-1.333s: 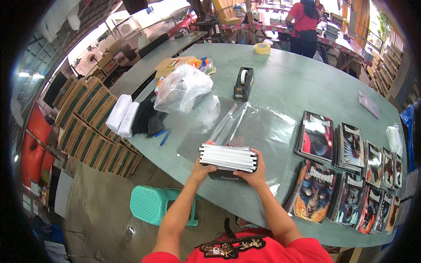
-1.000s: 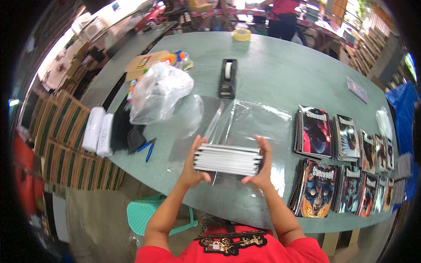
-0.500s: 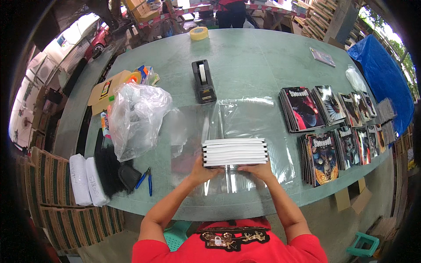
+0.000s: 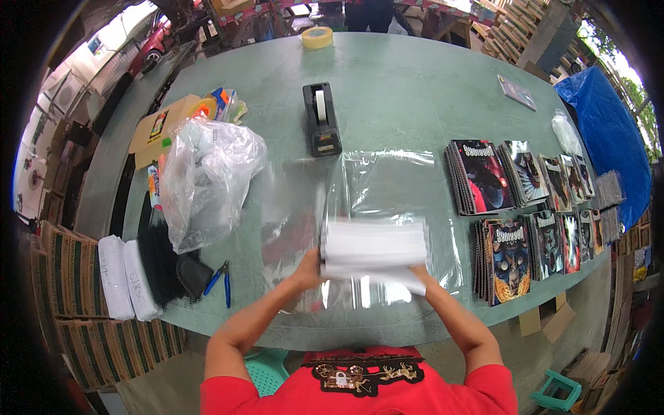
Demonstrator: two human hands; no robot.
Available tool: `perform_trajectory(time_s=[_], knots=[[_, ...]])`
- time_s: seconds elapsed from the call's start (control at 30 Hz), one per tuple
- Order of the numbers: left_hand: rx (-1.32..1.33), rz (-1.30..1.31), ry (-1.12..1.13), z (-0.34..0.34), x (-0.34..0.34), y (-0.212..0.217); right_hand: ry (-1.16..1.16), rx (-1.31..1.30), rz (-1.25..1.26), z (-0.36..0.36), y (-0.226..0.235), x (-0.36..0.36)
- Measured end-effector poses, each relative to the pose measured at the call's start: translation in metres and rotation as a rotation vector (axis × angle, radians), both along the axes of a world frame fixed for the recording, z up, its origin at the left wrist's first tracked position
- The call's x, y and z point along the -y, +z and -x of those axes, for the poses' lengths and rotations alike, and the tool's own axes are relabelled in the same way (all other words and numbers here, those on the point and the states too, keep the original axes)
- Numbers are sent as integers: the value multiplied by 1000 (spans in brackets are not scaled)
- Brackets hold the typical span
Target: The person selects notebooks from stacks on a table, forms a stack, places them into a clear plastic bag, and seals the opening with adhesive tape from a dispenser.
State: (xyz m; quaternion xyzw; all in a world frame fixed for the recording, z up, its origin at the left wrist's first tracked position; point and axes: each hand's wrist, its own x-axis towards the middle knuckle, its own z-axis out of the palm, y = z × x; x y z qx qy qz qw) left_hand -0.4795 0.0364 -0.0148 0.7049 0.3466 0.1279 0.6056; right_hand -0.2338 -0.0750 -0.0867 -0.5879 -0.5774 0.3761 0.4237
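A thick stack of white-edged books [image 4: 373, 242] is between my two hands, page edges facing up, smeared by motion. My left hand [image 4: 306, 270] grips its left end, with the fingers partly hidden. At the lower right corner my right hand [image 4: 419, 274] holds the stack, where a white flap of pages hangs out of line. Beneath the stack lies clear plastic film [image 4: 391, 183], wrinkled and shiny, spread on the green table [image 4: 408, 90]. Beyond the film stands a black tape dispenser [image 4: 322, 124] with a roll of tape.
Rows of dark-covered comic books [image 4: 508, 259] stand at the right. On the left lie a clear plastic bag [image 4: 211, 183], blue-handled cutters [image 4: 221, 283], a black pouch [image 4: 194, 274] and white wrapped bundles [image 4: 131, 280]. A yellow tape roll [image 4: 317, 38] sits at the far edge.
The stack has come slightly nearer to me and its separate book edges have blurred together. A flap now droops at its lower right. My view has shifted a little.
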Motion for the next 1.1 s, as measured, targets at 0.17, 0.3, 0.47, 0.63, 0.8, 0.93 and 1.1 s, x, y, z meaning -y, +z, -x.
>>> perform_trajectory(time_s=[0.17, 0.3, 0.47, 0.63, 0.8, 0.93, 1.1], knots=[[-115, 499, -30, -1, -37, -4, -44, -137, 637, 5, 76, -52], [-114, 695, -64, 5, -30, -8, -26, -51, 739, 10, 59, -41], [-184, 750, -72, 15, -4, -11, 54, 41, 853, 16, 61, -18], [-175, 749, -25, 10, 1, -1, 131, 161, 929, 6, 54, -25], [-206, 684, 17, 9, 10, 4, 177, 269, 892, 7, 72, -26], [-284, 662, 88, 12, 10, 7, 151, 293, 838, 11, 61, -22], [-114, -614, 224, -5, 60, 55, 124, 321, 784, 7, 72, -18]])
